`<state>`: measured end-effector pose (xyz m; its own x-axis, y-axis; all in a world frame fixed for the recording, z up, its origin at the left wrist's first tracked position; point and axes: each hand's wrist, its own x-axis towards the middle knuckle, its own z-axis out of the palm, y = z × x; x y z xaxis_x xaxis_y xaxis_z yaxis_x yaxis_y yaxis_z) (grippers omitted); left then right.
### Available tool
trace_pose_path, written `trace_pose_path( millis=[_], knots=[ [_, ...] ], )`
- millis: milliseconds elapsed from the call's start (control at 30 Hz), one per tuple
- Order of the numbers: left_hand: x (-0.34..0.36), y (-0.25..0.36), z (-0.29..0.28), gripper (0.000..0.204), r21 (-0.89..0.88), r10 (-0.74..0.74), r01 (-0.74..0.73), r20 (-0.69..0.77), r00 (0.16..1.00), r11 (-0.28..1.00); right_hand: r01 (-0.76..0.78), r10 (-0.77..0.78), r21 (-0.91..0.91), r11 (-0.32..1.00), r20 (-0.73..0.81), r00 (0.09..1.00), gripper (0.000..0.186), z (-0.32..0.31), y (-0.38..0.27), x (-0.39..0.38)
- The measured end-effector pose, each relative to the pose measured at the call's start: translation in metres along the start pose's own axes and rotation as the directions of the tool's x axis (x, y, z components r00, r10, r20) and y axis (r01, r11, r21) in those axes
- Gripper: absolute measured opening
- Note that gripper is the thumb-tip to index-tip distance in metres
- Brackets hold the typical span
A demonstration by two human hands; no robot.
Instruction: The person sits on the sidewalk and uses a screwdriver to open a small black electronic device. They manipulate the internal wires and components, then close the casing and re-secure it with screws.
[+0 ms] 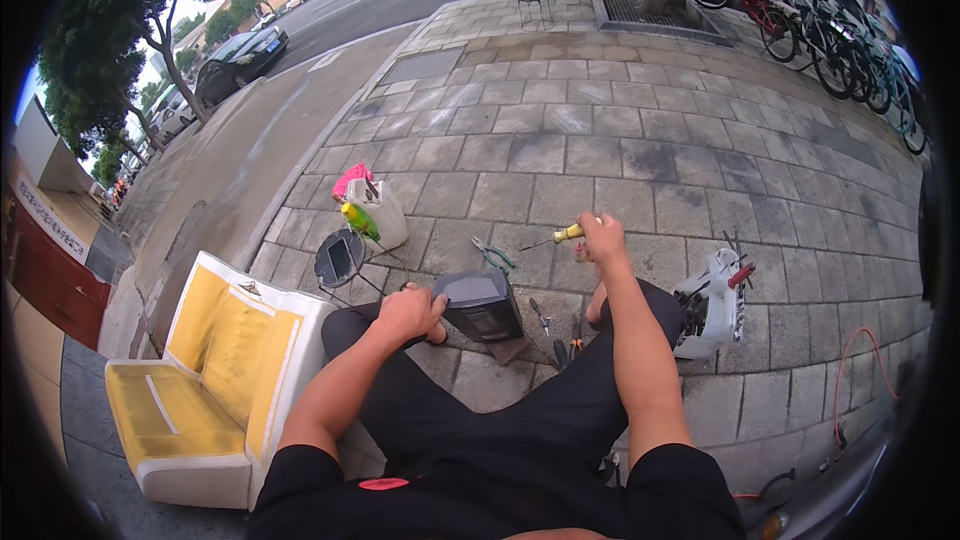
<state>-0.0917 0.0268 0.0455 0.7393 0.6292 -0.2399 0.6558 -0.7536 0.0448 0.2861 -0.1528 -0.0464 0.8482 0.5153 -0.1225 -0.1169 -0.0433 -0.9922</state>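
Note:
Between my knees a black box-shaped case (482,308) stands on the paving, its flat top facing up. My left hand (408,314) is closed at its left upper edge, fingers curled against it. A thin black cable or rod (368,282) runs toward that hand. Out in front and to the right, my right hand (604,238) grips a screwdriver (568,233) by its yellow handle. The thin shaft points left, apart from the case. Green-handled pliers (495,254) lie beyond the case. Several more hand tools (560,345) lie to its right, partly hidden by my leg.
A yellow-and-white padded seat (222,370) stands at my left. Beyond it are a black bucket (338,258) and a whitish jug (380,215) with a yellow-green bottle and pink cloth. A white tool-filled container (712,305) stands right, near an orange hose (850,350). Bicycles (840,50) are parked far right.

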Motion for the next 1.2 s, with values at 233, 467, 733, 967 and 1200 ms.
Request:
trace_pose_path(
  millis=[233, 467, 733, 967, 1200],
  knots=[
    [-0.025, -0.011, 0.001, 0.054, -0.050, 0.049, -0.046, 0.055, 0.997, 0.998, -0.028, 0.021, -0.153, 0.988, -0.046, 0.999, 0.046, 0.017, -0.003, -0.029],
    [-0.016, -0.009, 0.002, 0.043, -0.191, 0.072, -0.085, -0.077, 0.994, 0.978, -0.040, 0.032, -0.215, 0.976, -0.040, 0.999, 0.048, 0.008, -0.010, -0.023],
    [-0.017, -0.022, 0.012, 0.038, -0.138, 0.150, -0.161, -0.089, 0.985, 0.977, -0.040, 0.010, -0.329, 0.943, -0.092, 0.996, 0.054, 0.017, 0.000, -0.027],
    [-0.002, -0.040, 0.028, 0.036, -0.151, 0.164, -0.185, -0.147, 0.976, 0.971, -0.019, -0.005, -0.290, 0.957, -0.084, 0.996, 0.052, 0.019, -0.001, -0.026],
    [-0.011, -0.015, 0.007, 0.028, -0.173, 0.191, -0.231, -0.218, 0.957, 0.957, 0.006, -0.031, -0.338, 0.941, -0.068, 0.997, 0.052, 0.021, 0.006, -0.023]
  ],
)
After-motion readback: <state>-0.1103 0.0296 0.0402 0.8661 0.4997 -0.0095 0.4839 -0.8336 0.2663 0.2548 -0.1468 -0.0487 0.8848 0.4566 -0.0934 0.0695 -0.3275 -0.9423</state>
